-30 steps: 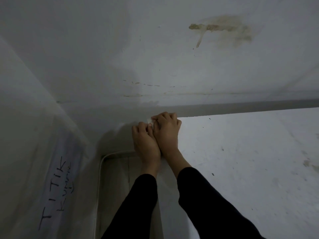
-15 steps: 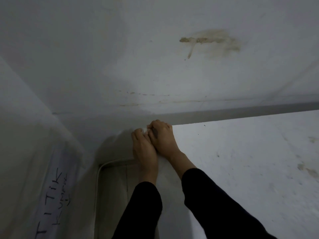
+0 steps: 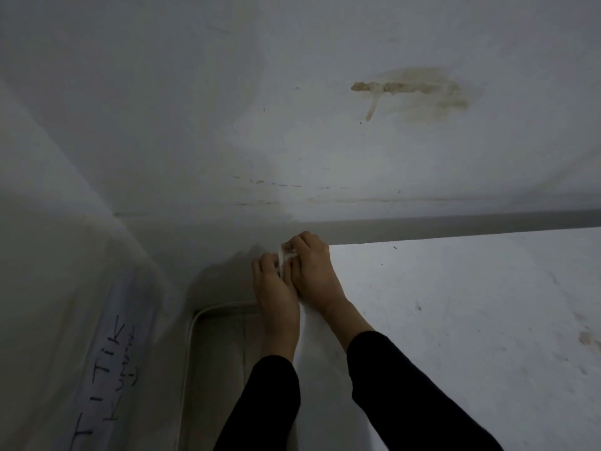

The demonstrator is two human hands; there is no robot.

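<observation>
Left hand (image 3: 275, 289) and right hand (image 3: 313, 271) raised, touching side by side; fingers (image 3: 304, 244) curled.

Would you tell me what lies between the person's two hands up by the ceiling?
In the head view, a small white scrap sits between the left hand and the right hand, and both hands pinch it; its material is unclear.

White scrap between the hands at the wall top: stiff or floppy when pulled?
Probably floppy: the white scrap looks crumpled between left hand and right hand. Likely light, as fingertips alone pinch it. Looks thin, so may tear.
</observation>
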